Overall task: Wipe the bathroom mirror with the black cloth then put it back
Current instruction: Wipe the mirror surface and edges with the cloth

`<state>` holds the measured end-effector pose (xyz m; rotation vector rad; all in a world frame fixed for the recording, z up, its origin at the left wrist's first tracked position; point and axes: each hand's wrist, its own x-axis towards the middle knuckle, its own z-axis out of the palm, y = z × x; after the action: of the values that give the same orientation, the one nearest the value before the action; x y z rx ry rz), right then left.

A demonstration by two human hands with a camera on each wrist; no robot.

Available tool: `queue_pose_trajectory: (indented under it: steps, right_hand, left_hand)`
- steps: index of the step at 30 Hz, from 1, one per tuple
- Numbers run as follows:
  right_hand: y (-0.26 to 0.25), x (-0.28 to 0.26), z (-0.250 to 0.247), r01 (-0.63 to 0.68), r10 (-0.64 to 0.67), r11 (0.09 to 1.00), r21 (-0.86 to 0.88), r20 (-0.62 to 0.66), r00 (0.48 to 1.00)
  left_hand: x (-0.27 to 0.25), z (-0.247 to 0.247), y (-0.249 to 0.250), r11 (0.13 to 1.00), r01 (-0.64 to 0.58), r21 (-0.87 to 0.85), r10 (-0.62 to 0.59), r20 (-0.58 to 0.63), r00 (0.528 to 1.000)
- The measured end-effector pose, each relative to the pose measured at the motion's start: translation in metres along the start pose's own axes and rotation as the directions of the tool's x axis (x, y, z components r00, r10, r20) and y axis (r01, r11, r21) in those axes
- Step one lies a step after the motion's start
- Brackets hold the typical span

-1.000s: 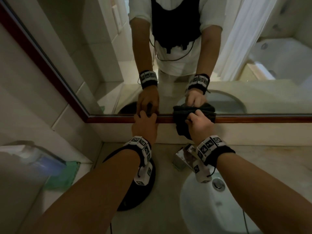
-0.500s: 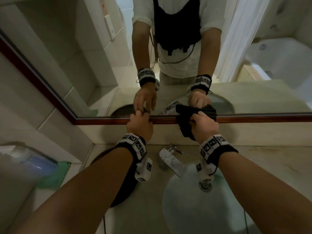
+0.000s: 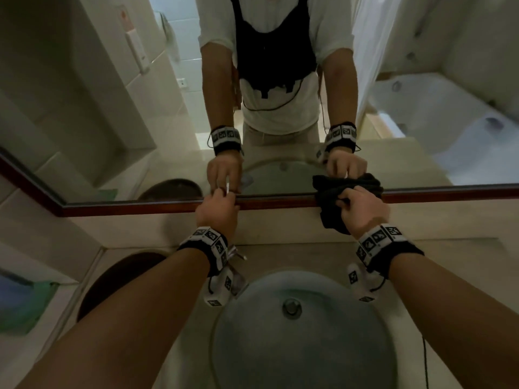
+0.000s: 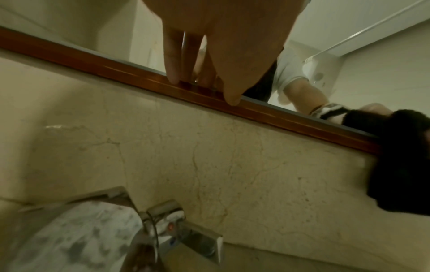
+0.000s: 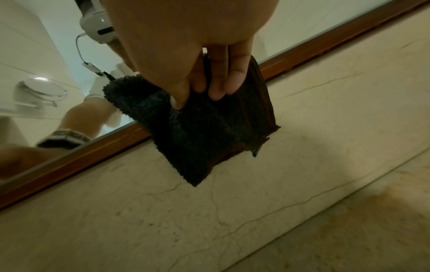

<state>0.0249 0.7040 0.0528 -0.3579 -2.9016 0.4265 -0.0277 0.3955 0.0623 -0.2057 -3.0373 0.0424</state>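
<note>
Right hand (image 3: pixel 362 209) grips the fluffy black cloth (image 3: pixel 334 203) against the wood-framed bathroom mirror's (image 3: pixel 280 200) lower edge.
Left wrist view: left hand's (image 4: pixel 216 46) straight fingertips (image 4: pixel 173 79) rest on the frame, steel tap (image 4: pixel 184 231) below; right wrist view: cloth (image 5: pixel 209 128) hangs over cracked beige marble (image 5: pixel 209 211); no legible writing.

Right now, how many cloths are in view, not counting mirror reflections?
1. The black terry cloth is gripped by the right hand at the mirror's brown wooden frame. Others may be out of view.

Black cloth (image 3: pixel 334 209), red-brown mirror frame (image 3: pixel 280 201)
</note>
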Motion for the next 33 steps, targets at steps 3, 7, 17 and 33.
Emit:
queue_pose_trajectory:
  steps: [3,7,17,33]
  right_hand:
    - [0.020,0.001,-0.001,-0.050,0.051,0.999,0.010,-0.039,0.998]
    - [0.021,-0.001,0.004,-0.036,0.051,0.994,0.103,-0.146,0.988]
    - [-0.030,-0.004,0.040,0.124,0.050,0.938,0.323,-0.483,0.874]
    - [-0.112,-0.011,0.076,0.263,-0.190,0.959,0.100,-0.459,0.868]
  left_hand:
    - [0.002,0.003,0.002,1.000,0.010,0.022,-0.010,-0.003,1.000]
    - [-0.001,0.009,0.000,1.000,-0.014,0.027,0.016,-0.077,0.997]
    - [-0.001,0.018,-0.004,0.998,-0.061,-0.010,0.058,-0.196,0.979]
    - [0.002,0.018,-0.008,0.993,-0.115,0.042,0.120,-0.176,0.977]
